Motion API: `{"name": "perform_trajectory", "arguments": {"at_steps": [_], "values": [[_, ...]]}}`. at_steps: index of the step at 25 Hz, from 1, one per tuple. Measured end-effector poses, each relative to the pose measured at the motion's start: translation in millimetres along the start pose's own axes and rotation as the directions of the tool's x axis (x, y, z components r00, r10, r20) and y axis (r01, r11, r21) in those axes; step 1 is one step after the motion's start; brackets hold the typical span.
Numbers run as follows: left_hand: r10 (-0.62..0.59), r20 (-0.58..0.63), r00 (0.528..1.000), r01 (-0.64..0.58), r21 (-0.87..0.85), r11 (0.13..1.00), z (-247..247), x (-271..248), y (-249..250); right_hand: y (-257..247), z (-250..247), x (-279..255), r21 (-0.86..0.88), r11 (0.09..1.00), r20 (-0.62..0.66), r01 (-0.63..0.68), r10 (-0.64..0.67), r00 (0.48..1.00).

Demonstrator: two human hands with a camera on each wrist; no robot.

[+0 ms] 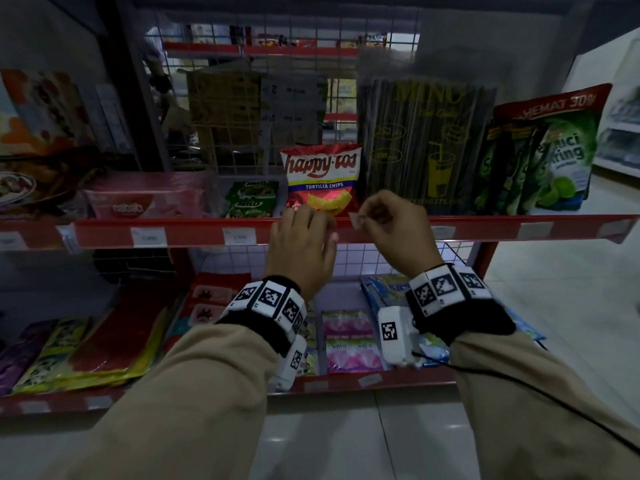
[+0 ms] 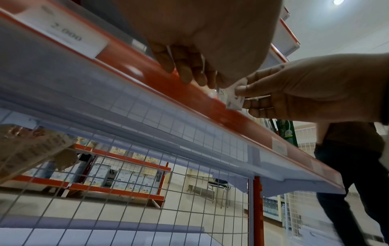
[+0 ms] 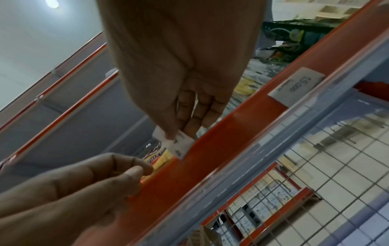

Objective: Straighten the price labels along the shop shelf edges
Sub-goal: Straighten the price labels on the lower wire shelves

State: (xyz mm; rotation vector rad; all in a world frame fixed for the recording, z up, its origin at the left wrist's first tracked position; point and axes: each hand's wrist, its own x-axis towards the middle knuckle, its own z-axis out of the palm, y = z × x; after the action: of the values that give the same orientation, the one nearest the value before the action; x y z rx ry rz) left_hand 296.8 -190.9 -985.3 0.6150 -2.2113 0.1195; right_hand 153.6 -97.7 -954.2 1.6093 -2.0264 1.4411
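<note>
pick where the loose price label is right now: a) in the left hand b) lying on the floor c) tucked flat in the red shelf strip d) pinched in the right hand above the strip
d: the right hand pinches the small price label at the top edge of the red shelf strip, while the left hand rests on the strip beside it.

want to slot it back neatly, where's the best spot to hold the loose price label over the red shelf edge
Hold the price label by its upper end, as the right hand pinches it now, coming from above the red shelf edge. The thin slip hangs with its lower end free at the strip, so that end can slide in.
</note>
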Motion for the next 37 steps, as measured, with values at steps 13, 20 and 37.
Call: {"name": "perform_trajectory", "arguments": {"at_steps": [13, 20, 37], "values": [[-0.059, -0.005, 0.998, 0.058, -0.171, 0.984, 3, 8, -7, -6, 22, -17, 0.271, 0.959, -0.021, -0.081, 0.089, 0.996], [0.077, 0.033, 0.997, -0.074, -0.078, 0.994, -13, 12, -23, -5, 20, -5, 0.025, 0.997, -0.160, 0.073, -0.068, 0.985], [0.078, 0.084, 0.993, -0.072, -0.070, 0.995, -17, 12, -24, -10, 9, 4, -0.370, 0.915, 0.244, 0.162, -0.073, 0.967]]}}
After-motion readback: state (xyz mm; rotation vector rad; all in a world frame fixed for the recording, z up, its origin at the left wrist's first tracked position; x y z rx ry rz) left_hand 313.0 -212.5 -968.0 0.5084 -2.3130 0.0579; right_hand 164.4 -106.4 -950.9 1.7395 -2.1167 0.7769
